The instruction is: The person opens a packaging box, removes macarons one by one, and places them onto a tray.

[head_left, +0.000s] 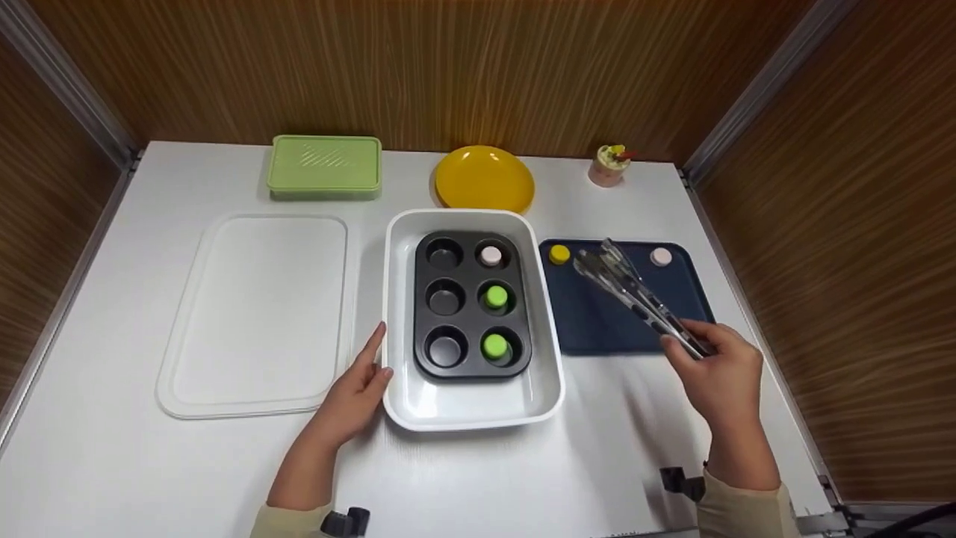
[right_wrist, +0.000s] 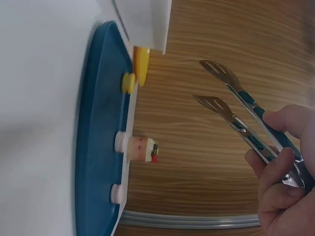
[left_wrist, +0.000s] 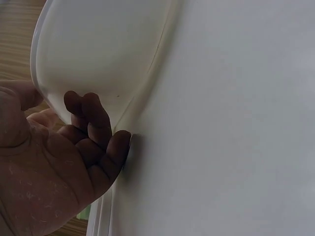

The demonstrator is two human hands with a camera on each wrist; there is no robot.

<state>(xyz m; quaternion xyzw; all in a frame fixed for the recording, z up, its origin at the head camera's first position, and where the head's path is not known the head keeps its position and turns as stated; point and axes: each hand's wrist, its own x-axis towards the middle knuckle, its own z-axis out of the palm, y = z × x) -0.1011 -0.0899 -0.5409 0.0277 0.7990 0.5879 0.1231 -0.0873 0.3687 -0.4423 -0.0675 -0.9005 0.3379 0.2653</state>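
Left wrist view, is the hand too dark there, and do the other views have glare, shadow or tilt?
Left wrist: yes, the left hand looks rather dark; head: glare on the white tub and yellow plate, soft shadow on the table below the right hand; right wrist: the scene lies sideways.

This looks like a little test booth, the sort a lab might have. Brown walls (head_left: 418, 71) that look like wood stand close around a white counter (head_left: 605, 463), with grey metal rails (head_left: 760, 90) in the corners. A black gadget (head_left: 346, 521) sits by each sleeve (head_left: 747, 514). The muffin pan (head_left: 471, 302), tongs (head_left: 658, 317) and yellow plate (head_left: 485, 181) are kitchen things inside this boxed-in spot.
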